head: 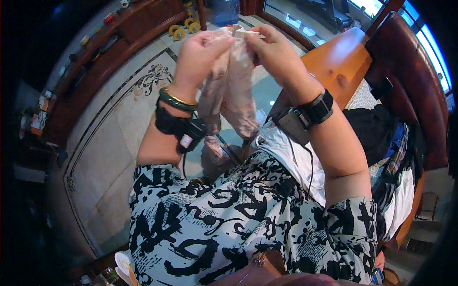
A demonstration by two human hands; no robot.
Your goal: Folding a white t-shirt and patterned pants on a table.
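Note:
Light pinkish children's trousers (238, 82) hang in front of me, their legs pointing down toward the floor. My left hand (204, 53) pinches one side of the waistband, and my right hand (272, 50) grips the other side. The waistband lies between the two hands at the top of the view. Over my lap, below the right forearm, rests a white cloth (304, 168). A dark green bangle (175, 102) and a strapped black device (191, 134) sit on the left wrist; a grey device (293, 123) is strapped to the right one.
To the right, a wooden bench (332, 60) with dark red leather backing (411, 71) bears a heap of dark clothes (372, 132) and a white garment (399, 203). Yellow dumbbells (179, 33) and a blue water bottle (226, 12) stand ahead. A wooden cabinet (143, 26) runs along the left.

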